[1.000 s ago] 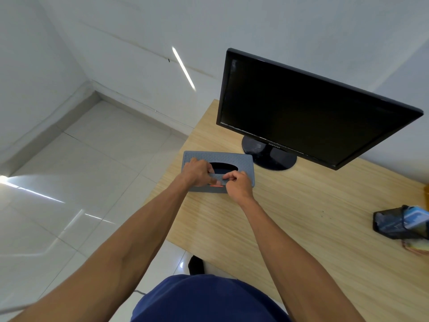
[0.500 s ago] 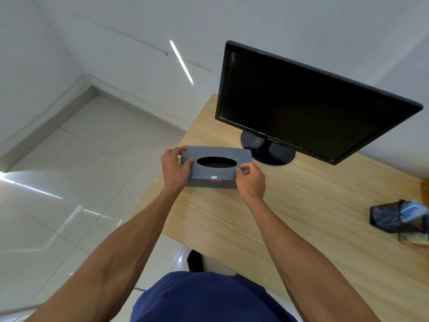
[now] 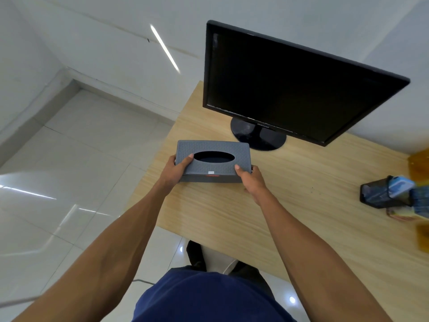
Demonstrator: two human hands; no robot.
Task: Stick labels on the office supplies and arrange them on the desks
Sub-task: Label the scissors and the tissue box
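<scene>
"Head view, near end first. What's closest?"

"Blue shirt (image 3: 209,300) at the bottom edge, both bare forearms reaching out over the desk (image 3: 290,217)."

"Hands?"

"Left hand (image 3: 175,169) grips the left end of the grey tissue box (image 3: 213,147), thumb on top by the oval opening. Right hand (image 3: 251,181) grips the right front corner, thumb on top too."

"Where's the box?"

"Left end of the desk, just in front of the monitor (image 3: 290,89) base. Resting or just lifted, can't tell."

"Label?"

"Small white label (image 3: 211,172) on top by the front edge, between the thumbs. Text is too small to read."

"Anything else?"

"Black mesh holder (image 3: 380,194) far right on the desk, well apart from the box, contents blurred. White tiled floor (image 3: 81,159) left, white wall (image 3: 116,43) behind."
</scene>
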